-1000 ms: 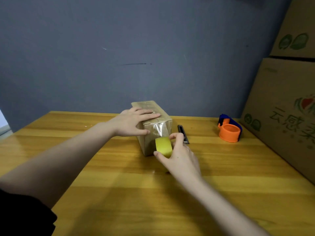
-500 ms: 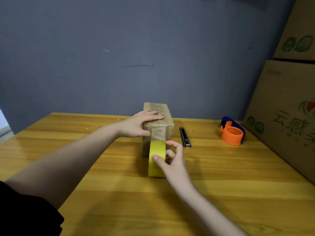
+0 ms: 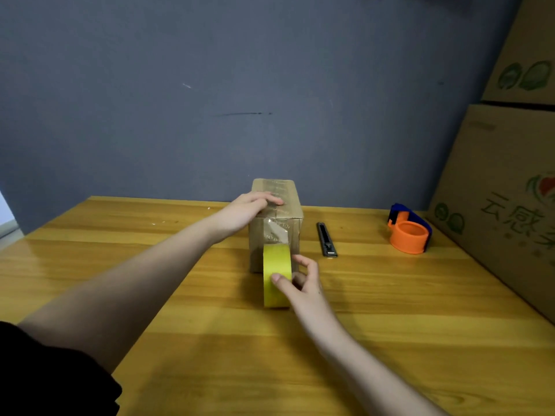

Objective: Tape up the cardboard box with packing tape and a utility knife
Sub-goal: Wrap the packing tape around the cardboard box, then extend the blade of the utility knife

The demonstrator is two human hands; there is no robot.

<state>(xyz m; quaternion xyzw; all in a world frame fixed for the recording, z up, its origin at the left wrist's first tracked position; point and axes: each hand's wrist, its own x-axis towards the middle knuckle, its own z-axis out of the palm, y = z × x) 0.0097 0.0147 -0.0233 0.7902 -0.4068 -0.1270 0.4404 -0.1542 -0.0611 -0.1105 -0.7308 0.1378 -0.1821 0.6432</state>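
single head-worn view, facing forward and down across a wooden table.
the wide-angle lens looks from just behind the person's arms toward the grey wall at the table's far edge; stacked cartons bound the frame's right side.

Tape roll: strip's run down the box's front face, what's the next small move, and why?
Probably reach for the utility knife to cut the strip. The tape roll stands on the table at the cardboard box base, held by the right hand; the left hand presses the top; the knife lies just right.
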